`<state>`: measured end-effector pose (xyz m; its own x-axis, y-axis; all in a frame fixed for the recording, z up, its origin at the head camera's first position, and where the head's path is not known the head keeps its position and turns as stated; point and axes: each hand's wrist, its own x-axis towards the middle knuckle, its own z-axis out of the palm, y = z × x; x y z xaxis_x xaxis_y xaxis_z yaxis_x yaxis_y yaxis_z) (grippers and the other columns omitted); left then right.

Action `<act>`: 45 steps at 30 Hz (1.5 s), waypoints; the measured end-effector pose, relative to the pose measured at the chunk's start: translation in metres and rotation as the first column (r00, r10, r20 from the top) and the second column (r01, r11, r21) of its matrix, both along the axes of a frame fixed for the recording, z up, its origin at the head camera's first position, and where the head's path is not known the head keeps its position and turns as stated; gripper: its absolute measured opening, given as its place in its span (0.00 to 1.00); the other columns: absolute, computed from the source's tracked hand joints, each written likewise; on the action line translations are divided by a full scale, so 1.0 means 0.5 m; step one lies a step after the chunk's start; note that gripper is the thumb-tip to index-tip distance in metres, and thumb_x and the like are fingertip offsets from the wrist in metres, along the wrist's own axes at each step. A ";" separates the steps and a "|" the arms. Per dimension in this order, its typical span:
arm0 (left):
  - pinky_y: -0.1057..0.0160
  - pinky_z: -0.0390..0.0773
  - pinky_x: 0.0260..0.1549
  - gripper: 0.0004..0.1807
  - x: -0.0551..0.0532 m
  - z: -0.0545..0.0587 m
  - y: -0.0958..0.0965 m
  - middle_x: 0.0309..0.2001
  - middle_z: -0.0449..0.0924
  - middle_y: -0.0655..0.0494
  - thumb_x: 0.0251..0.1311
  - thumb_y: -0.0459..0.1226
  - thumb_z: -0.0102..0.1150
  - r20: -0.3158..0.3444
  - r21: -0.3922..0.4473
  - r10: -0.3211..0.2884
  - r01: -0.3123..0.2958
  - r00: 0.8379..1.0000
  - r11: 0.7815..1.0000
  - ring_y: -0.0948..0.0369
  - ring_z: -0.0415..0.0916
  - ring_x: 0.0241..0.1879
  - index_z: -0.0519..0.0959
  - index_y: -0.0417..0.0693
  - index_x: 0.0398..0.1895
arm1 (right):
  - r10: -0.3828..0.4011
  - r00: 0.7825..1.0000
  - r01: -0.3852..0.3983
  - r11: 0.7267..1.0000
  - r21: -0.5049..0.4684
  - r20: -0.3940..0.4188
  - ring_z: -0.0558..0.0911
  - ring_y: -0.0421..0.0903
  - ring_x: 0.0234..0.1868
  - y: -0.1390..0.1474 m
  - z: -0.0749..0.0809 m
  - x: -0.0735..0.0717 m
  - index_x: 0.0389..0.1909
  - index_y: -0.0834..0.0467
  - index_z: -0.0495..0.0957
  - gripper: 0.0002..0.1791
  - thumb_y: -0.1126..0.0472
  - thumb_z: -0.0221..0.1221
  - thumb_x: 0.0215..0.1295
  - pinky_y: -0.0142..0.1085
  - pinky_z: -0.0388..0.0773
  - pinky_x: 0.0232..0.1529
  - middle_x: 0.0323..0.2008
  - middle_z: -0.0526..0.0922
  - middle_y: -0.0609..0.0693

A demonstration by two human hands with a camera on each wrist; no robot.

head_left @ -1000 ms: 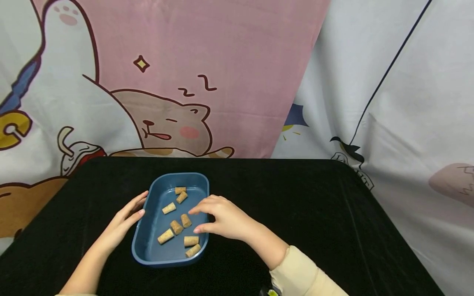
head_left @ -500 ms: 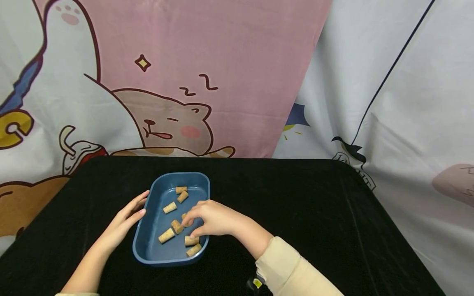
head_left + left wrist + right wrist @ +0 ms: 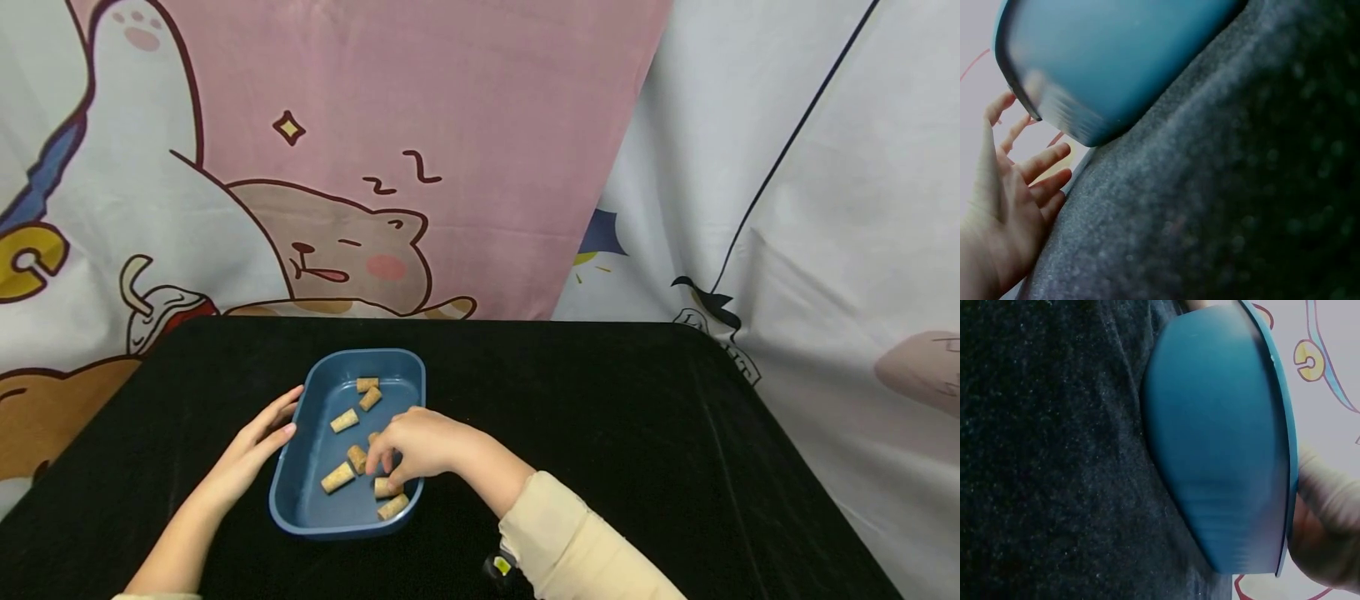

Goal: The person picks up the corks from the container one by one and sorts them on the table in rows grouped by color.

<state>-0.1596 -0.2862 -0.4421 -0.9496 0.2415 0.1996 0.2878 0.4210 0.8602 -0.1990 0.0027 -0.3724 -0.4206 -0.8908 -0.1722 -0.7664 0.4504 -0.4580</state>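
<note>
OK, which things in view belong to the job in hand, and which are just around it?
In the job:
blue tray
corks in it
left hand, at the tray's side
right hand, at the corks

Just around:
black table cover
printed backdrop
black wrist device

The black, cloth-covered table [image 3: 615,450] bears a blue tray [image 3: 306,500]; it sits left of centre.

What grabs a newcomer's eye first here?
Likely the blue tray of corks, bright against the black tablecloth. The left hand is at its left rim; the right hand reaches over the right rim. Behind, the sleeping cartoon animal on the pink-and-white backdrop competes.
</note>
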 end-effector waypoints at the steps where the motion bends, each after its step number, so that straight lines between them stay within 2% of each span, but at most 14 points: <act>1: 0.66 0.71 0.48 0.28 0.000 0.001 0.001 0.65 0.62 0.33 0.74 0.38 0.40 0.001 0.001 -0.001 0.001 1.000 1.000 0.63 0.68 0.56 0.53 0.46 0.75 | -0.002 1.000 0.002 1.000 0.009 -0.010 0.75 0.29 0.37 -0.002 0.000 0.001 0.44 0.45 0.83 0.14 0.54 0.68 0.55 0.27 0.66 0.48 0.30 0.80 0.31; 4: 0.67 0.72 0.47 0.28 0.001 0.004 0.002 0.65 0.62 0.32 0.74 0.37 0.40 0.005 0.004 -0.001 0.000 1.000 1.000 0.71 0.67 0.54 0.52 0.46 0.75 | -0.013 0.999 0.015 0.999 0.051 -0.044 0.74 0.27 0.35 -0.007 0.002 0.004 0.43 0.42 0.83 0.13 0.53 0.68 0.55 0.28 0.64 0.50 0.28 0.79 0.29; 7: 0.66 0.72 0.47 0.28 0.001 0.005 0.002 0.65 0.62 0.32 0.74 0.37 0.40 0.014 0.001 -0.002 0.002 1.000 1.000 0.73 0.67 0.54 0.51 0.45 0.75 | -0.026 0.998 0.032 0.995 0.097 -0.064 0.73 0.27 0.33 -0.014 0.002 0.007 0.41 0.40 0.84 0.12 0.52 0.68 0.55 0.29 0.63 0.47 0.27 0.78 0.28; 9: 0.63 0.71 0.48 0.28 0.001 0.005 0.002 0.65 0.62 0.32 0.74 0.37 0.39 0.020 -0.005 0.002 -0.002 1.000 1.000 0.68 0.68 0.55 0.51 0.45 0.75 | -0.033 0.997 0.042 0.991 0.127 -0.073 0.72 0.27 0.33 -0.019 0.002 0.008 0.40 0.39 0.84 0.11 0.52 0.68 0.55 0.30 0.63 0.46 0.27 0.77 0.28; 15: 0.54 0.71 0.48 0.29 0.002 0.004 0.005 0.65 0.61 0.31 0.74 0.38 0.39 0.029 -0.014 0.009 -0.009 1.000 1.000 0.43 0.66 0.58 0.50 0.45 0.75 | -0.047 0.996 0.059 0.984 0.166 -0.075 0.73 0.27 0.33 -0.027 0.001 0.010 0.39 0.38 0.83 0.11 0.52 0.68 0.54 0.33 0.63 0.49 0.28 0.78 0.28; 19: 0.53 0.71 0.49 0.29 0.002 0.005 0.005 0.66 0.61 0.31 0.75 0.38 0.39 0.033 -0.008 0.004 -0.004 0.999 1.000 0.42 0.66 0.58 0.50 0.45 0.75 | -0.059 0.996 0.069 0.986 0.152 -0.071 0.73 0.27 0.33 -0.026 0.001 0.009 0.39 0.38 0.83 0.11 0.52 0.68 0.55 0.32 0.63 0.49 0.29 0.79 0.28; 22: 0.58 0.71 0.49 0.29 0.002 0.005 0.004 0.66 0.61 0.32 0.75 0.38 0.39 0.035 -0.001 0.000 0.000 0.999 1.000 0.57 0.69 0.57 0.50 0.45 0.75 | -0.066 0.996 0.074 0.990 0.118 -0.067 0.73 0.27 0.34 -0.023 0.001 0.008 0.40 0.40 0.84 0.11 0.52 0.68 0.55 0.30 0.63 0.49 0.29 0.80 0.28; 26: 0.66 0.71 0.47 0.28 0.002 0.003 0.001 0.65 0.61 0.31 0.74 0.37 0.39 0.032 0.015 -0.009 0.008 0.999 1.000 0.76 0.67 0.53 0.50 0.45 0.75 | -0.056 0.997 0.059 0.996 0.059 -0.059 0.75 0.27 0.35 -0.019 0.002 0.005 0.42 0.43 0.84 0.12 0.53 0.68 0.56 0.28 0.65 0.50 0.31 0.81 0.31; 32: 0.67 0.71 0.47 0.28 0.000 0.001 0.001 0.65 0.61 0.31 0.74 0.37 0.39 0.025 0.027 -0.017 0.016 1.000 0.999 0.76 0.67 0.53 0.51 0.45 0.75 | -0.067 0.998 0.067 0.996 -0.060 -0.006 0.73 0.29 0.33 -0.010 0.000 0.004 0.44 0.49 0.84 0.12 0.56 0.67 0.57 0.23 0.69 0.37 0.30 0.80 0.32; 37: 0.66 0.72 0.47 0.28 0.001 0.002 0.002 0.65 0.61 0.31 0.74 0.37 0.39 0.030 0.029 -0.018 0.017 0.999 0.999 0.76 0.67 0.52 0.50 0.45 0.75 | -0.106 0.994 0.109 0.979 -0.170 0.027 0.73 0.37 0.36 0.003 0.005 0.006 0.45 0.48 0.84 0.13 0.56 0.67 0.58 0.24 0.68 0.34 0.30 0.79 0.31; 40: 0.66 0.72 0.47 0.28 0.001 0.002 0.002 0.65 0.61 0.31 0.74 0.37 0.39 0.032 0.029 -0.018 0.017 0.999 0.999 0.76 0.67 0.52 0.50 0.45 0.75 | -0.134 0.990 0.140 0.958 -0.249 0.040 0.73 0.41 0.37 0.014 0.010 0.008 0.45 0.49 0.84 0.13 0.55 0.66 0.59 0.25 0.69 0.34 0.30 0.79 0.31; 45: 0.67 0.72 0.47 0.29 0.000 0.001 0.001 0.65 0.60 0.31 0.74 0.37 0.39 0.031 0.026 -0.016 0.015 0.999 1.000 0.77 0.67 0.52 0.50 0.45 0.75 | -0.209 0.975 0.222 0.902 -0.371 0.075 0.71 0.38 0.34 0.038 0.023 0.012 0.46 0.51 0.84 0.13 0.56 0.66 0.59 0.28 0.69 0.33 0.31 0.79 0.31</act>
<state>-0.1595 -0.2858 -0.4414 -0.9518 0.2513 0.1759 0.2666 0.3942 0.8795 -0.1930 0.0215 -0.3610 -0.6096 -0.7803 0.1397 -0.6519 0.3932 -0.6484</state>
